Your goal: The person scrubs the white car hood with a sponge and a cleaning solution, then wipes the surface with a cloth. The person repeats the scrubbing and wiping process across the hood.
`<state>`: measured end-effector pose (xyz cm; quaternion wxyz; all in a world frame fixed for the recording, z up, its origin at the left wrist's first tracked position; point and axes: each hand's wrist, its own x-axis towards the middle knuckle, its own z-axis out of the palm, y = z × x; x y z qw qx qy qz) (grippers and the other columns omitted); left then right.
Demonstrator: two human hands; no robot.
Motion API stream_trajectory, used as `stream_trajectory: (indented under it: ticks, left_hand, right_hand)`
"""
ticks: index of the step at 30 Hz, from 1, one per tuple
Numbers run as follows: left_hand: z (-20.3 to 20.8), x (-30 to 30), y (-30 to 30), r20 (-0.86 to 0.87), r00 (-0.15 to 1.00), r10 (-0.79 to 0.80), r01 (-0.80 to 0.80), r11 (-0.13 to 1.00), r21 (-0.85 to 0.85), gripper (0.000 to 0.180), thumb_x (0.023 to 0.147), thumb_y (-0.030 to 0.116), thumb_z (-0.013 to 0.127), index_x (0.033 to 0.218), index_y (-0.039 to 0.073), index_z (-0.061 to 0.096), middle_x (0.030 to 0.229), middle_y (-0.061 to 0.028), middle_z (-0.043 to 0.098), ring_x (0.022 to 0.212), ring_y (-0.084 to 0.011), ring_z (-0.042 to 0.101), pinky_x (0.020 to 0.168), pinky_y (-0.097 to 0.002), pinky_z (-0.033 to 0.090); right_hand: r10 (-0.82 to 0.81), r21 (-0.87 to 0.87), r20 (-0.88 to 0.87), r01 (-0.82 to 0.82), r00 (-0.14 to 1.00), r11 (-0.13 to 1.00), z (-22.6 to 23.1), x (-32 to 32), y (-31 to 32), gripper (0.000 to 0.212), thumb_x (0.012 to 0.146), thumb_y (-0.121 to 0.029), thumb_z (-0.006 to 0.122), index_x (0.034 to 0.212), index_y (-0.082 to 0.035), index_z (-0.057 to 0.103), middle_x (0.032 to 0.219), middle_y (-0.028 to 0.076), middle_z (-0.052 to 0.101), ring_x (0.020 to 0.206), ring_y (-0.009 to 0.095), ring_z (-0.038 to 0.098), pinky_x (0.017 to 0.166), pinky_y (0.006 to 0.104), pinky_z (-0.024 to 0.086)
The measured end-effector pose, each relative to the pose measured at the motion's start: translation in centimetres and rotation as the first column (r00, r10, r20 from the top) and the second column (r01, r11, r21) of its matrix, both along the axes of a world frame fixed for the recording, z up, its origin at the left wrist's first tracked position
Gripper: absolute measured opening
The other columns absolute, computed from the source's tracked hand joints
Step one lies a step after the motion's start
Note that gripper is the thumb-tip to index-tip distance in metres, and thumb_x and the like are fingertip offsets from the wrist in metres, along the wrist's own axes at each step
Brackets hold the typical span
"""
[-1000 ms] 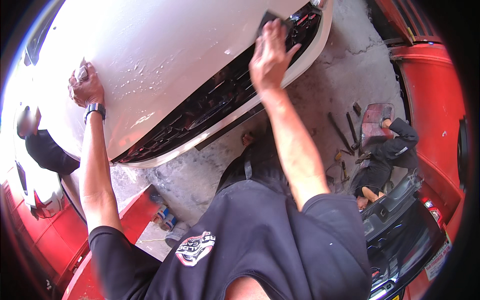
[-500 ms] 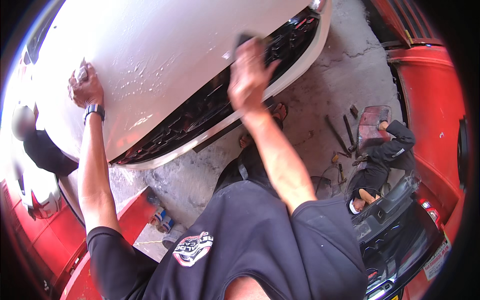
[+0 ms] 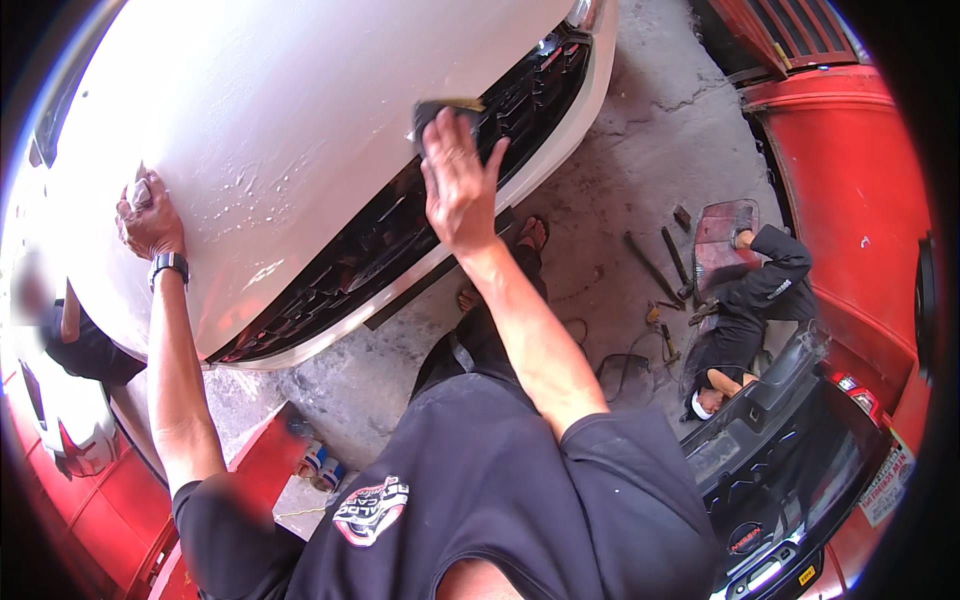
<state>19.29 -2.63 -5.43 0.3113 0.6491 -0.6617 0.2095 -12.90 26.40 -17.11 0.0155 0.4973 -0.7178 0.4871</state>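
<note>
A white car hood (image 3: 300,100) with water drops on it spreads before me, above a black grille (image 3: 400,215). My right hand (image 3: 462,190) presses a dark sanding pad (image 3: 432,112) with a yellowish edge onto the hood's front edge, fingers laid along it and thumb out to the side. Farther left, my left hand (image 3: 150,220) rests on the hood, its fingers curled round a small whitish, crumpled thing (image 3: 139,192) that looks like a cloth. A dark watch sits on that wrist.
A person (image 3: 745,320) in dark clothes lies on the floor at right, beside tools (image 3: 672,255) and a detached black car panel (image 3: 790,450). Another person (image 3: 90,335) stands at far left. Cans (image 3: 318,462) stand by a red panel (image 3: 265,450) lower left.
My right hand has moved left and a little down in the picture with the sanding pad. The left hand keeps its hold on the whitish thing; the whole view has shifted slightly.
</note>
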Motion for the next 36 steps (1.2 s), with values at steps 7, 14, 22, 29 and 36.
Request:
stream_trajectory:
  ticks: [7,14,22,29,36]
  left_hand:
    - [0.0,-0.9,-0.4,-0.039,0.999,-0.025,0.026,1.0,0.009,0.064,0.082,0.055,0.075,0.121,0.005,0.069,0.112,-0.0218,0.072,0.104,-0.0399,0.068,0.093,-0.0508,0.052]
    - [0.4,-0.4,0.5,0.013,1.0,0.011,-0.012,1.0,0.024,0.062,0.084,0.054,0.075,0.121,0.005,0.069,0.114,-0.0218,0.071,0.104,-0.0396,0.068,0.093,-0.051,0.052]
    - [0.2,-1.4,0.3,-0.047,0.999,-0.014,0.017,0.999,0.047,0.061,0.084,0.053,0.075,0.122,0.005,0.069,0.115,-0.0218,0.071,0.107,-0.0401,0.067,0.094,-0.0507,0.052]
    - [-0.8,-0.5,-0.9,0.012,1.0,-0.002,0.001,1.0,0.027,0.064,0.083,0.057,0.071,0.126,0.009,0.067,0.122,-0.0208,0.069,0.115,-0.039,0.063,0.101,-0.0532,0.047]
    - [-0.6,0.3,-1.0,-0.004,1.0,-0.026,0.026,1.0,0.002,0.062,0.08,0.055,0.075,0.122,0.009,0.069,0.116,-0.0194,0.071,0.111,-0.0378,0.065,0.1,-0.0511,0.048]
  right_hand:
    - [-0.345,0.084,-0.145,0.359,0.928,0.93,0.7,-22.1,-6.0,0.038,0.103,-0.018,0.051,0.139,-0.014,0.06,0.149,0.005,0.055,0.143,0.033,0.044,0.112,0.0784,0.013]
    - [-0.152,0.086,-0.11,0.162,0.982,0.983,-1.6,-8.1,-1.4,0.044,0.099,-0.018,0.06,0.143,-0.016,0.058,0.155,0.005,0.049,0.147,0.031,0.041,0.116,0.074,0.006]
    - [-0.387,0.108,-0.166,0.406,0.907,0.907,2.2,-26.8,-8.6,0.038,0.104,-0.026,0.049,0.136,-0.009,0.062,0.143,0.01,0.06,0.139,0.033,0.049,0.113,0.0764,0.018]
    - [0.247,0.037,-0.104,-0.245,0.963,0.969,0.5,3.7,-0.5,0.048,0.1,-0.022,0.051,0.147,-0.009,0.053,0.16,0.01,0.04,0.15,0.026,0.035,0.122,0.0629,0.009]
    - [-0.154,0.028,-0.406,0.181,0.901,0.983,1.6,-14.3,-4.0,0.039,0.103,-0.022,0.052,0.139,-0.008,0.061,0.15,0.012,0.053,0.138,0.032,0.051,0.116,0.0675,0.02]
